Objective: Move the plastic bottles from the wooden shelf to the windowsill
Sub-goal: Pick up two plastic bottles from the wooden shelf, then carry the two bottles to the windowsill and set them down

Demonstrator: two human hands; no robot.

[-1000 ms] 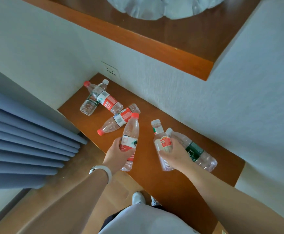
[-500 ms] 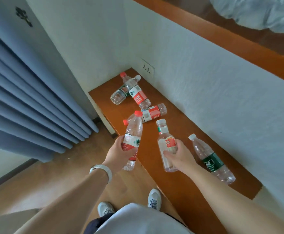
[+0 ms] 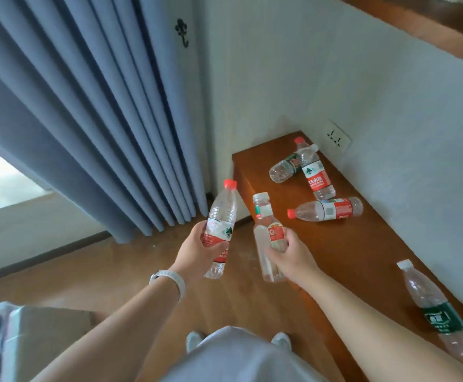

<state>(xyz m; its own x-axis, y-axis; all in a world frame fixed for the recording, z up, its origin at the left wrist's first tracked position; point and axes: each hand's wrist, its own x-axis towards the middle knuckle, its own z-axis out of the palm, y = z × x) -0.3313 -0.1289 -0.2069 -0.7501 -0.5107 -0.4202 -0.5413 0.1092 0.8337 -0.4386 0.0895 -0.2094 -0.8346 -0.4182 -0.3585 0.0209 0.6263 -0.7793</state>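
My left hand (image 3: 197,250) grips a clear bottle with a red cap and red label (image 3: 222,216), held off the shelf above the floor. My right hand (image 3: 290,257) grips a clear bottle with a white cap and orange label (image 3: 264,216) at the shelf's front edge. On the low wooden shelf (image 3: 362,252) lie several more bottles: a red-labelled pair crossed at the far end (image 3: 317,175), one on its side with a red cap (image 3: 326,209), and a green-labelled one (image 3: 439,312) at the near right.
Blue curtains (image 3: 87,119) hang at the left, with a bright pale ledge (image 3: 7,186) beyond them. A wall socket (image 3: 337,135) sits above the shelf's far end. A higher wooden ledge (image 3: 431,26) runs along the top right. A cardboard box (image 3: 51,334) stands at lower left.
Both hands have carried their bottles leftward off the shelf. The view has turned left, showing more curtain and the bright ledge. The bottles on the shelf have not moved.
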